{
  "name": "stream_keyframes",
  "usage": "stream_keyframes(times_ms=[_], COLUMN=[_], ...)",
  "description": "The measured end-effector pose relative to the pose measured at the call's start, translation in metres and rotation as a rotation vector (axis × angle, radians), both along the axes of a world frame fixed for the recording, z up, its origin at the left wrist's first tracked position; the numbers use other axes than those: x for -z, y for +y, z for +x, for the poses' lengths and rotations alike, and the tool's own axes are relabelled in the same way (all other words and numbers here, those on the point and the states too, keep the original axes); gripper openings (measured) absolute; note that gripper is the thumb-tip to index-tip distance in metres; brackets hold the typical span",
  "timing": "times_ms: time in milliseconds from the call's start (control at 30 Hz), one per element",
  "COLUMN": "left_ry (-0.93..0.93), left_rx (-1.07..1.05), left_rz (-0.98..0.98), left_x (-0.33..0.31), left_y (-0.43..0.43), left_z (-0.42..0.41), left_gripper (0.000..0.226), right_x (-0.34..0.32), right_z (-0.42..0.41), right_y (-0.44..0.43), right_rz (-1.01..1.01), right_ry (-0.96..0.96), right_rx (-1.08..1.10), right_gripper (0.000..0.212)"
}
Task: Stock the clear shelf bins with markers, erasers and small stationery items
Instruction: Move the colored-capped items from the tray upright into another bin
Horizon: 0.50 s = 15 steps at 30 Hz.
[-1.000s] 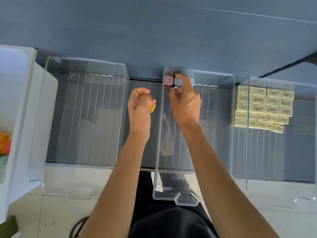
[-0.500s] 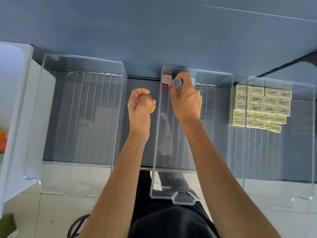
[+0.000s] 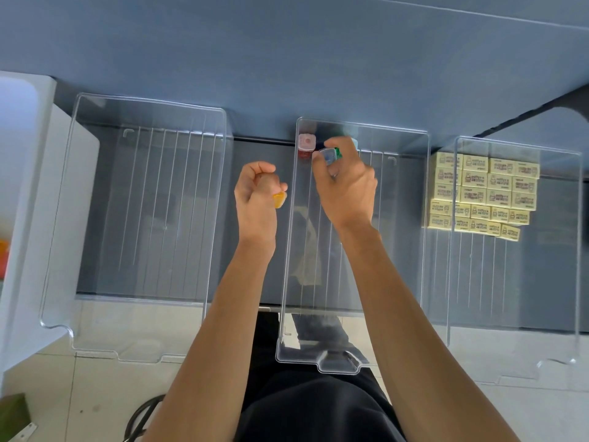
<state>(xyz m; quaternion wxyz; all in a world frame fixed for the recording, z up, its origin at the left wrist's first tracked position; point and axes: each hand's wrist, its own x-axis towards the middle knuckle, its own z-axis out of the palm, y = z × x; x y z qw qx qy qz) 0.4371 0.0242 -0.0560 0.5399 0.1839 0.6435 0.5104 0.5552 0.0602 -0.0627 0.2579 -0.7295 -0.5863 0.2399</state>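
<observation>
Fingers [image 3: 255, 175] of the left hand [image 3: 256, 205], centre frame, curl round a small orange item [image 3: 279, 199] beside the middle bin [image 3: 288, 266]. Further in, the right hand [image 3: 347, 193] pinches a small blue box [image 3: 328, 155] inside that bin, just beside a red box [image 3: 306, 145] in its upper left corner. Yellow erasers [image 3: 481, 193] lie at the upper end of the right bin [image 3: 453, 266].

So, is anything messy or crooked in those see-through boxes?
Only a little. In the right bin the yellow erasers sit in rows at the back, but the nearest row slants and its end eraser is tilted. Nothing looks spilled or broken.
</observation>
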Motion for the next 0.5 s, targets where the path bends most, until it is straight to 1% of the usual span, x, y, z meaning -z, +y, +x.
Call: stream_keyframes(times_ms=[100, 200, 333, 500], left_ry=[-0.003, -0.012, 0.002, -0.003], left_rx=[-0.002, -0.024, 0.004, 0.032], left_rz=[0.003, 0.001, -0.006, -0.016], left_x=[-0.001, -0.007, -0.013, -0.013], left_y=[0.0, -0.002, -0.005, -0.003], left_z=[-0.003, -0.004, -0.007, -0.007], left_gripper=[0.019, 0.019, 0.019, 0.018], right_x=[-0.001, -0.006, -0.014, -0.015], right_z=[0.002, 0.006, 0.007, 0.007], right_y=[-0.005, -0.014, -0.021, -0.026], right_rz=[0.051, 0.055, 0.032, 0.004], right_ry=[0.049, 0.111, 0.053, 0.05], right_rx=[0.045, 0.056, -0.011, -0.034], right_gripper=[0.024, 0.027, 0.017, 0.016])
